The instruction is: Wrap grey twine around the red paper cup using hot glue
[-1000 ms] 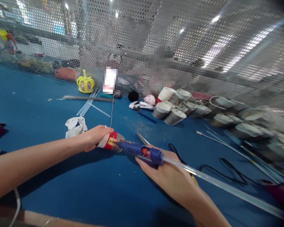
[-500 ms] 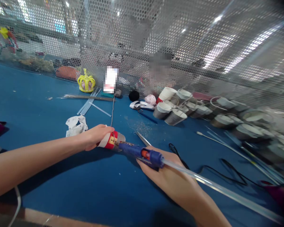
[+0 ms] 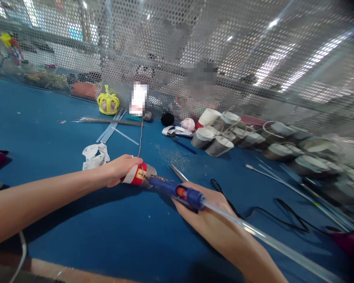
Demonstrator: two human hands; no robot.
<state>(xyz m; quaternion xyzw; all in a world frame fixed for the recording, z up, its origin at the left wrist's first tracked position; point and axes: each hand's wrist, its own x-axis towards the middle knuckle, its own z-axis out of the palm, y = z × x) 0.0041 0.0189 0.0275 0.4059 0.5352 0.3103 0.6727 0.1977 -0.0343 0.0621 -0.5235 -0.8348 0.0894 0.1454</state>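
My left hand [image 3: 120, 169] is closed on a paper cup [image 3: 132, 175] with a red printed band, tipped on its side, its grey-wrapped end facing right. In my right hand [image 3: 206, 210] is a blue glue gun [image 3: 168, 188], its nozzle end at the cup's grey part; whether it touches I cannot tell. A long clear glue stick [image 3: 268, 236] runs out of the gun's back toward the lower right. Grey yarn [image 3: 141, 137] stretches from near the cup to a small grey ball [image 3: 148, 116]. Beyond my right hand the scissors' blades [image 3: 178, 173] show.
Grey-wrapped cups [image 3: 220, 146] crowd the right side before a perforated metal screen [image 3: 165, 47]. A yellow crown-shaped piece [image 3: 107, 103], glue sticks [image 3: 110, 129], thin wires [image 3: 106, 121] and crumpled white paper [image 3: 96, 156] lie left. A black cord [image 3: 292, 214] loops at right.
The glue gun's rear and the trailing glue stick have shifted slightly. Both hands keep their hold on the cup and the gun, nearly in place.
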